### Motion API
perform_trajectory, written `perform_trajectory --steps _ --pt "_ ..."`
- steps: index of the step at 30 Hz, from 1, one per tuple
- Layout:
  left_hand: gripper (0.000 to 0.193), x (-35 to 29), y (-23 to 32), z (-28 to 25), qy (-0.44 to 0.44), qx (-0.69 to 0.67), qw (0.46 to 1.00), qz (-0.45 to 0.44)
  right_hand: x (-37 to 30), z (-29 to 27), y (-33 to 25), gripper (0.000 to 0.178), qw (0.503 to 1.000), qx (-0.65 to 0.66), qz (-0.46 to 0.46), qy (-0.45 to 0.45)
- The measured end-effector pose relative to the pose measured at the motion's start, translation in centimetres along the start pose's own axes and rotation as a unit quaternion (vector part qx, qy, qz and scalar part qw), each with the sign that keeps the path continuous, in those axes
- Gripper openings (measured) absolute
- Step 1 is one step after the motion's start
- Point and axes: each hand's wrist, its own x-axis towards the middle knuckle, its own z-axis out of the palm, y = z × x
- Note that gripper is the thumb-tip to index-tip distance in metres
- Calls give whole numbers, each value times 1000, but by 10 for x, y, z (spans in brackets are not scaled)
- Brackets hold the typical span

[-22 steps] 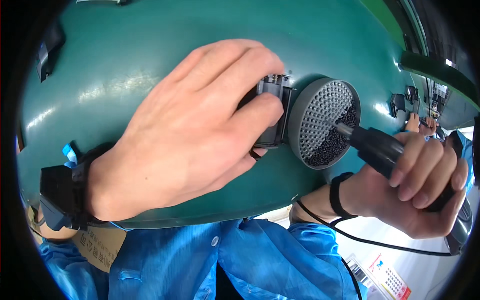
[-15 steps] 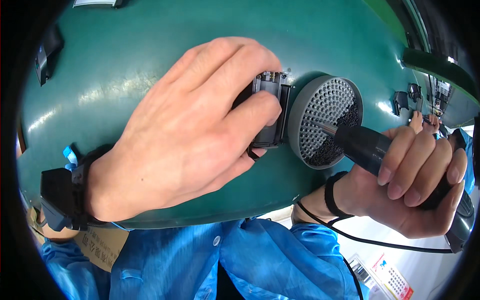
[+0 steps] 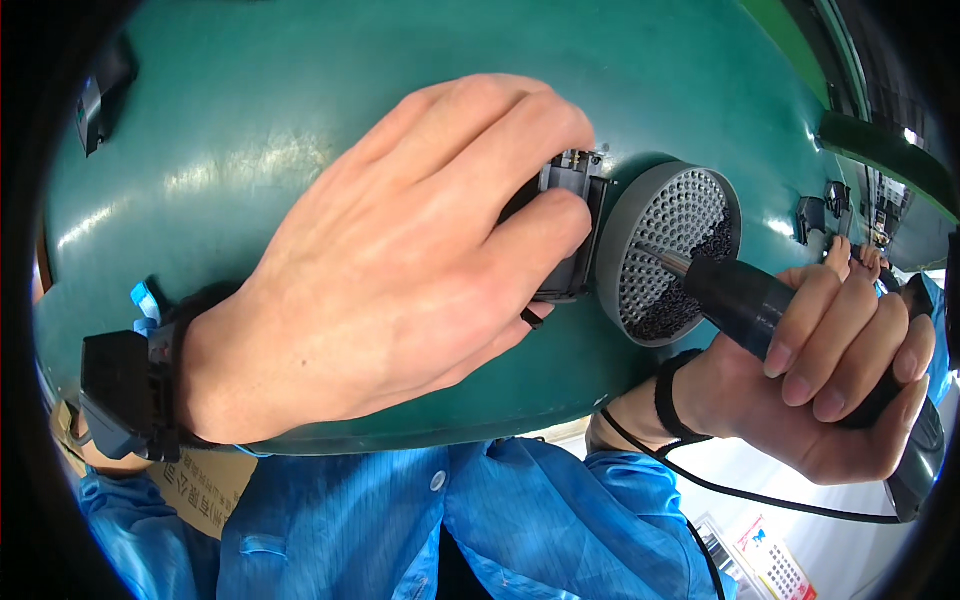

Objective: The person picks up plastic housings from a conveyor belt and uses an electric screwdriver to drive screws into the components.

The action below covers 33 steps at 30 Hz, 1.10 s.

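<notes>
My left hand (image 3: 420,250) is closed over a black plastic housing (image 3: 567,270) on the table, gripping it; much of the part is hidden beneath the fingers. In my right hand (image 3: 820,370) is a black electric screwdriver (image 3: 740,300), its cord trailing below. The metal bit points left, over a round grey screw tray (image 3: 625,225) with a perforated plate. Small dark screws (image 3: 668,310) are heaped along the tray's right and lower side. Whether the bit's tip touches the plate or a screw, I cannot tell.
The tray stands on a green table (image 3: 300,100), just right of the housing. A black part (image 3: 95,105) lies at the far left. More small black parts (image 3: 812,215) sit at the right, near another person's hand (image 3: 840,255). A cardboard box (image 3: 210,490) is below the table edge.
The whole scene has shifted slightly in the picture. My hands keep the same grips, with the screwdriver bit still over the screw tray.
</notes>
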Motion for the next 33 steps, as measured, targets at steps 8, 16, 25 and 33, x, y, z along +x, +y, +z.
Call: perform_trajectory --steps 8,16,25,33 --pt "42 0 0 -4 -6 10 1000 -6 1 2 -8 17 1000 5 -6 -3" --pt "42 5 3 0 61 -3 998 16 -10 13 -1 23 995 82 -44 -41" --pt "41 11 3 3 67 20 997 32 -13 15 2 21 998 54 -14 -21" --pt "42 7 3 5 44 17 999 22 -9 15 7 21 998 58 -7 -9"
